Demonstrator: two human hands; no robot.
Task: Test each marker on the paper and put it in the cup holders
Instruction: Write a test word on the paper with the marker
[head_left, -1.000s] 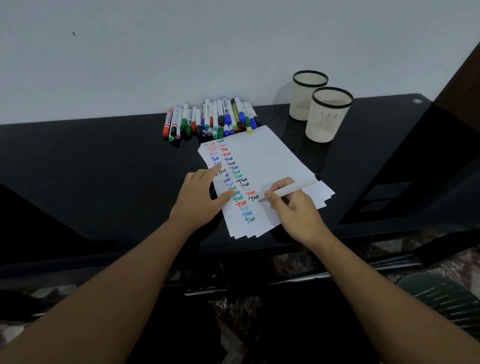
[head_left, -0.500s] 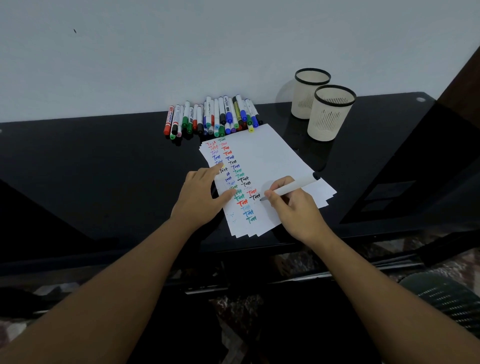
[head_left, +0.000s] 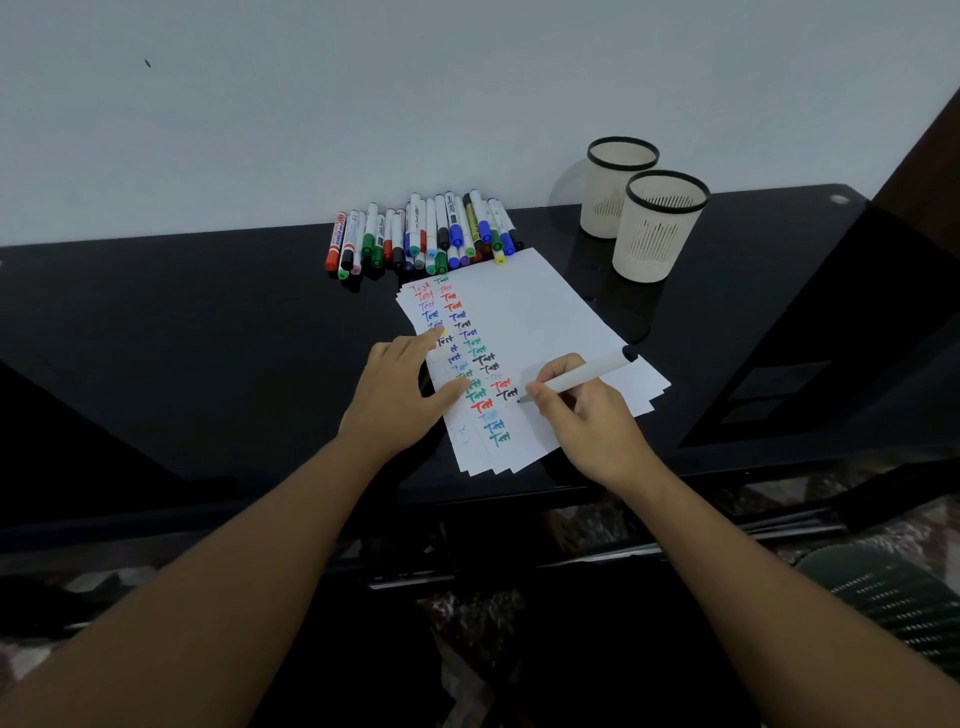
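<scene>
A stack of white paper (head_left: 540, 312) lies on the black glass table (head_left: 208, 332), with two columns of coloured "Test" words down its left side. My right hand (head_left: 587, 415) grips a white marker (head_left: 582, 375) with a black end, its tip on the paper just right of a black "Test". My left hand (head_left: 400, 395) rests flat on the paper's left edge, fingers spread. A row of several capped markers (head_left: 426, 234) lies behind the paper near the wall. Two beige cup holders with black rims stand at the back right, the nearer cup holder (head_left: 657, 228) in front of the farther cup holder (head_left: 613, 182); I see no markers inside.
A white wall runs behind the table. A dark cabinet side (head_left: 924, 156) rises at the far right. Below the table's front edge are a patterned floor and a dark woven chair seat (head_left: 893, 597) at the lower right.
The marker tip has finished a black "Test" and now sits slightly below and right of it. My left hand has stayed on the paper.
</scene>
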